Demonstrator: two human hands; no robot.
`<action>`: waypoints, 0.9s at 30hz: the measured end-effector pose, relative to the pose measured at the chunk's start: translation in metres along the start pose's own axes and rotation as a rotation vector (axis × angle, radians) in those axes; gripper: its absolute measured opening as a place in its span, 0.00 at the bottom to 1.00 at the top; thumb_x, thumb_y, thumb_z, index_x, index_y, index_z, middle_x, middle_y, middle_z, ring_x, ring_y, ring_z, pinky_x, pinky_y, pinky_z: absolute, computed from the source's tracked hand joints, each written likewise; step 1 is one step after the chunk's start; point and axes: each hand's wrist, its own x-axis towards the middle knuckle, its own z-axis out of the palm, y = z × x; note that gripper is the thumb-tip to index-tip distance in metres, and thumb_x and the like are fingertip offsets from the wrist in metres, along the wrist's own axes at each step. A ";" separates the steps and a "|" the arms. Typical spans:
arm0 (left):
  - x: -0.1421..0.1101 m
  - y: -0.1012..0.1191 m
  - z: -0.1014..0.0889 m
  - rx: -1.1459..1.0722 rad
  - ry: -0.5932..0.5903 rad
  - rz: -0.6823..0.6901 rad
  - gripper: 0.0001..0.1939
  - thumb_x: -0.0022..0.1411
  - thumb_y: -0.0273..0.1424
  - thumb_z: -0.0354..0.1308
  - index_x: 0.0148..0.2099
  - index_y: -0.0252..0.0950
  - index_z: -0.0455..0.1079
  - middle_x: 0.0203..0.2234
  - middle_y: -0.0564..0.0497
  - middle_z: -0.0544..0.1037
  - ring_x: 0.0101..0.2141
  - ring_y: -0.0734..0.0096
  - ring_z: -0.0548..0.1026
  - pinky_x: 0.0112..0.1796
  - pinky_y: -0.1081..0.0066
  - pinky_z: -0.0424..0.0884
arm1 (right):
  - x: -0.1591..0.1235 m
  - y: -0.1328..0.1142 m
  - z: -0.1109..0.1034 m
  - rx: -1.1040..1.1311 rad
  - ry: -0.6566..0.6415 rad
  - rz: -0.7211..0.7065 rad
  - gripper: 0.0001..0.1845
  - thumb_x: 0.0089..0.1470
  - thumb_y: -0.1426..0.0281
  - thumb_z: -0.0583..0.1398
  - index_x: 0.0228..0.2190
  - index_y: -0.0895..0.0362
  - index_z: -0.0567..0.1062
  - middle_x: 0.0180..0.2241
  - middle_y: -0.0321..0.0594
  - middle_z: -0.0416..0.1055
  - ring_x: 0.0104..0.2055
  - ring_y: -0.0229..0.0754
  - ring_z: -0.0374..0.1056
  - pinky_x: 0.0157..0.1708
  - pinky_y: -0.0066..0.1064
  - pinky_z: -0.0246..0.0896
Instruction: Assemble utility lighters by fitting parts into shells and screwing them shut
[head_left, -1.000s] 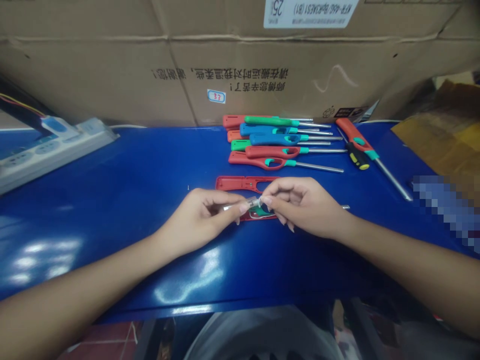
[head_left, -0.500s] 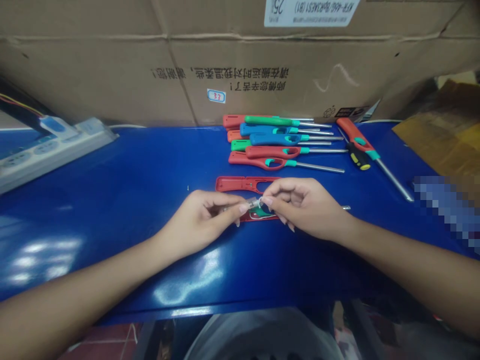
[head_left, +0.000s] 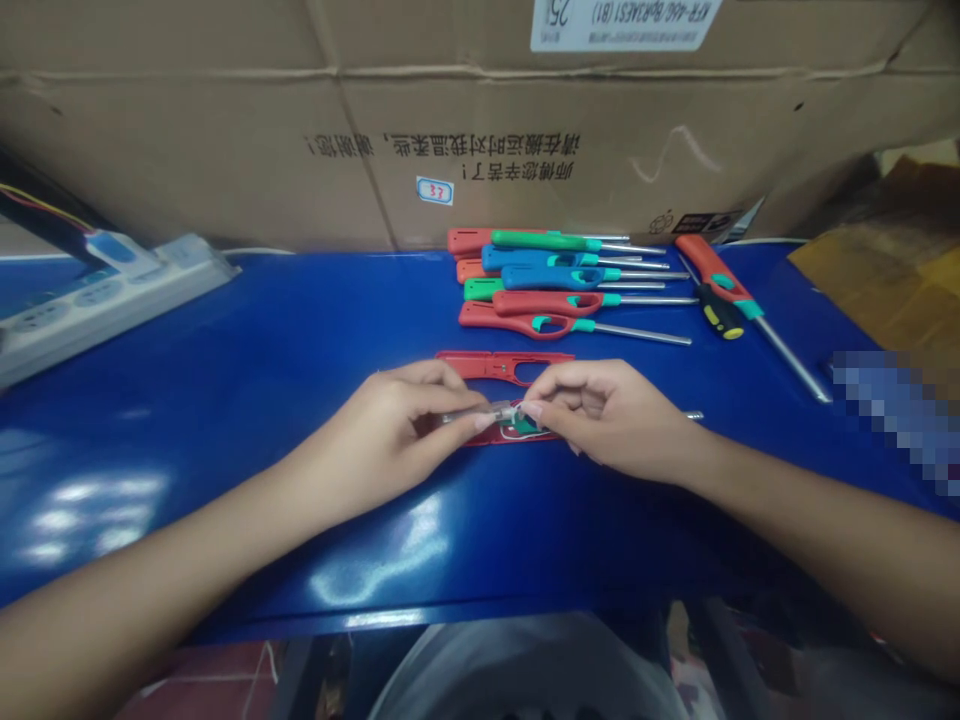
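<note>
My left hand [head_left: 409,420] pinches a clear lighter fuel tank [head_left: 496,411] between thumb and fingers, above an opened red lighter shell half [head_left: 487,437]. At the tank's right end, my right hand [head_left: 611,420] is closed with thumb and fingertips on a small whitish part, mostly hidden by the fingers. A green trigger [head_left: 531,421] and a thin white wire [head_left: 517,436] show in the shell between the hands. A metal tube tip [head_left: 694,415] sticks out beyond my right hand. The other red shell half [head_left: 476,366] lies just behind, its hollow side up.
Several assembled lighters [head_left: 525,303] lie in a pile behind the shell halves. An orange-red lighter [head_left: 709,268] and a black-yellow screwdriver [head_left: 721,314] rest to the right. A power strip [head_left: 105,295] stands at left. A cardboard box [head_left: 247,160] walls off the back of the blue table [head_left: 315,320].
My left hand has shifted slightly left and turned, and the tank sits lower and flatter over the shell. My right hand stays close to the tank's end.
</note>
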 end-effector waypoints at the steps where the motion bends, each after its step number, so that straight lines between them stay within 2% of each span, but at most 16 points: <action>1: -0.001 0.001 -0.003 0.062 -0.008 0.028 0.11 0.71 0.36 0.58 0.47 0.44 0.81 0.37 0.52 0.78 0.37 0.73 0.76 0.39 0.73 0.70 | 0.000 0.000 0.000 -0.005 -0.005 -0.001 0.08 0.58 0.66 0.62 0.32 0.58 0.75 0.20 0.28 0.64 0.18 0.29 0.58 0.17 0.23 0.51; 3: -0.002 0.004 -0.009 0.150 -0.040 0.054 0.12 0.71 0.37 0.57 0.49 0.44 0.81 0.37 0.52 0.77 0.37 0.72 0.76 0.39 0.72 0.70 | -0.001 0.001 -0.001 -0.009 -0.009 0.003 0.08 0.60 0.66 0.61 0.34 0.58 0.75 0.20 0.28 0.62 0.18 0.29 0.57 0.18 0.24 0.50; 6: -0.002 0.006 -0.014 0.203 -0.078 0.019 0.12 0.70 0.40 0.58 0.49 0.41 0.78 0.36 0.52 0.78 0.37 0.71 0.76 0.38 0.72 0.70 | -0.001 0.004 -0.001 -0.023 -0.002 -0.001 0.08 0.61 0.65 0.61 0.37 0.58 0.75 0.20 0.27 0.61 0.19 0.30 0.54 0.18 0.24 0.47; 12: -0.002 0.007 -0.016 0.298 -0.138 -0.023 0.14 0.69 0.45 0.59 0.41 0.39 0.76 0.33 0.53 0.79 0.36 0.68 0.76 0.37 0.69 0.69 | -0.001 0.008 -0.001 -0.081 -0.001 -0.021 0.08 0.61 0.66 0.60 0.39 0.57 0.76 0.21 0.28 0.59 0.22 0.32 0.54 0.21 0.25 0.47; 18: -0.004 0.005 -0.016 0.356 -0.151 0.000 0.09 0.69 0.38 0.59 0.41 0.40 0.77 0.36 0.52 0.80 0.37 0.67 0.77 0.36 0.70 0.69 | -0.004 0.007 0.000 -0.132 0.012 -0.070 0.08 0.61 0.67 0.59 0.39 0.57 0.76 0.21 0.28 0.58 0.21 0.32 0.53 0.20 0.26 0.48; 21: -0.004 0.005 -0.018 0.372 -0.156 -0.001 0.09 0.68 0.39 0.61 0.42 0.40 0.78 0.35 0.52 0.80 0.35 0.67 0.77 0.33 0.71 0.69 | -0.005 0.006 0.000 -0.233 0.034 -0.151 0.07 0.60 0.69 0.59 0.38 0.57 0.77 0.23 0.30 0.63 0.22 0.32 0.56 0.20 0.25 0.52; 24: -0.004 0.006 -0.019 0.337 -0.163 0.027 0.08 0.69 0.37 0.60 0.44 0.42 0.79 0.38 0.53 0.81 0.35 0.69 0.79 0.35 0.71 0.70 | -0.007 0.005 -0.001 -0.390 0.072 -0.291 0.08 0.61 0.71 0.59 0.39 0.57 0.78 0.31 0.35 0.70 0.25 0.32 0.62 0.21 0.25 0.58; 27: -0.004 0.007 -0.019 0.291 -0.153 0.066 0.08 0.70 0.33 0.60 0.45 0.43 0.81 0.39 0.53 0.83 0.36 0.71 0.80 0.37 0.72 0.72 | -0.010 0.005 -0.002 -0.564 0.038 -0.472 0.11 0.63 0.73 0.57 0.44 0.56 0.78 0.41 0.42 0.74 0.37 0.38 0.70 0.33 0.29 0.69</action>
